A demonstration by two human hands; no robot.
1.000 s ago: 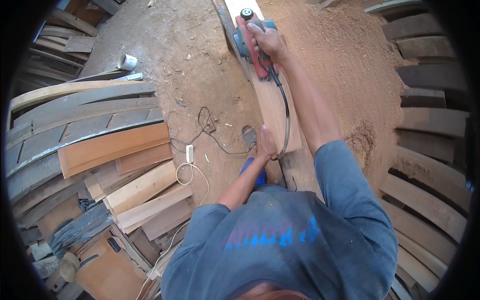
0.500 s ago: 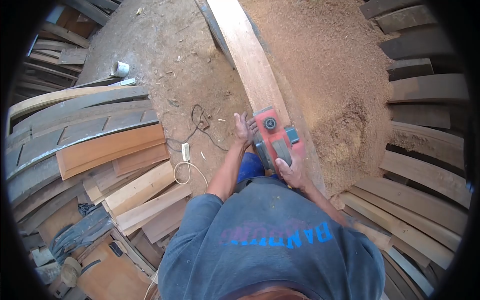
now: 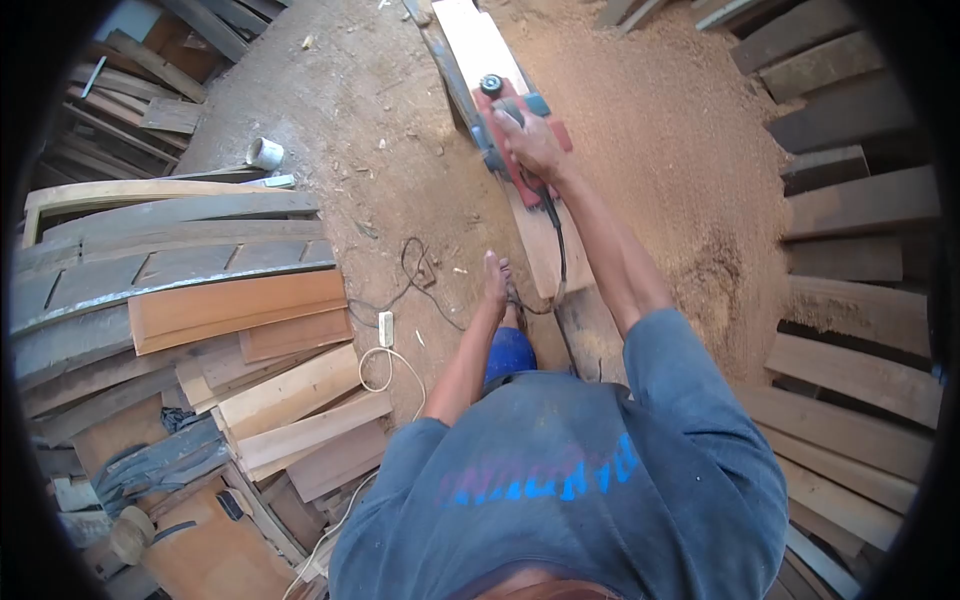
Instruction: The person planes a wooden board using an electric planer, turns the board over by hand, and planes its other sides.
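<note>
My right hand (image 3: 538, 146) is wrapped around the handle of a red electric planer (image 3: 526, 188), with my arm stretched forward. The planer rests on a long pale wooden board (image 3: 553, 258), whose far end is bright in the light. From its rear, a black power cord (image 3: 561, 240) hangs down over the board and curves toward my left side. My left hand (image 3: 497, 276) is beside the board's near end, close to the cord, with its fingers stretched out. A worn wooden bench (image 3: 592, 335) shows beneath the board.
Sawdust and shavings (image 3: 690, 200) cover the ground on the right. Stacked planks (image 3: 855, 300) line the right side, and brown panels (image 3: 240, 308) lie piled on the left. A white extension socket (image 3: 386, 329) with a pale cable and a white bucket (image 3: 265, 153) are on the ground.
My right hand has pushed the planer forward, away from my body, along the board. My left hand no longer stays beside the planer and is now near the board's close end.
</note>
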